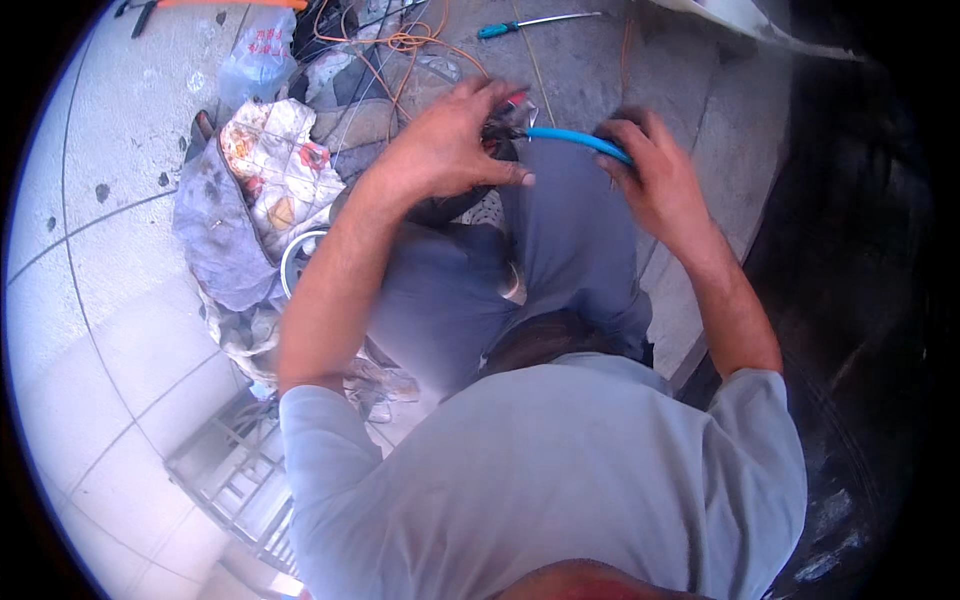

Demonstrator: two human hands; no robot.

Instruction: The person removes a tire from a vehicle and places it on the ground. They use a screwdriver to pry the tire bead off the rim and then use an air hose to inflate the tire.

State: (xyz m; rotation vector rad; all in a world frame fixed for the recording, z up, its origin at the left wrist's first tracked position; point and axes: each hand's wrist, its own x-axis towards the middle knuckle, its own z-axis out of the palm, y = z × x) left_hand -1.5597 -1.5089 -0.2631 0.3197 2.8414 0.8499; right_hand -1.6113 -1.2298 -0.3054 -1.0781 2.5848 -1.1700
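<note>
My left hand (450, 145) is closed around a small dark part with a red bit showing, held above my knees. My right hand (655, 170) grips a blue-handled tool (575, 140) whose tip reaches into the part in my left hand. Both hands meet over my lap, above grey trousers (560, 250). What the part is stays mostly hidden by my fingers.
A heap of rags and patterned cloth (270, 170) lies to the left on the tiled floor. Orange wires (400, 45) and a blue-handled screwdriver (520, 25) lie farther ahead. A clear plastic bag (255, 55) sits at upper left. A metal rack (235, 480) is at lower left, a dark mass on the right.
</note>
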